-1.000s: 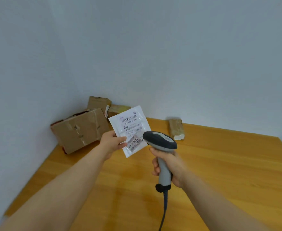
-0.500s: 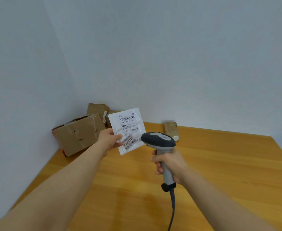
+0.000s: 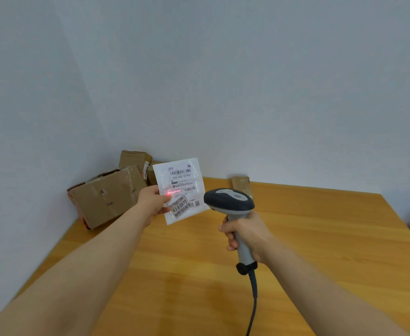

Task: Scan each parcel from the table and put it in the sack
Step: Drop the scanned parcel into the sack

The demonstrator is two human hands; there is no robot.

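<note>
The left hand (image 3: pixel 154 202) pinches the left edge of a white parcel (image 3: pixel 183 180), with the thumb on the front side. It holds the parcel upright in the air above the wooden table (image 3: pixel 320 251), with the label turned to the camera. Behind this hand, in the corner by the wall, a big dented cardboard box (image 3: pixel 107 197) lies on the table, and a smaller box (image 3: pixel 134 160) stands behind it. A red line of light (image 3: pixel 172 192) falls on the label, near the thumb. Just to the right of the parcel, not touching it, is the scanner (image 3: pixel 230 202), its dark and grey head facing the label. Behind the scanner head a small brown parcel (image 3: pixel 240 183) lies on the table by the wall, partly hidden. The right hand (image 3: pixel 247 235) is curled round the scanner handle. A cable (image 3: pixel 253 299) hangs down from the handle to the bottom edge of the view.
</note>
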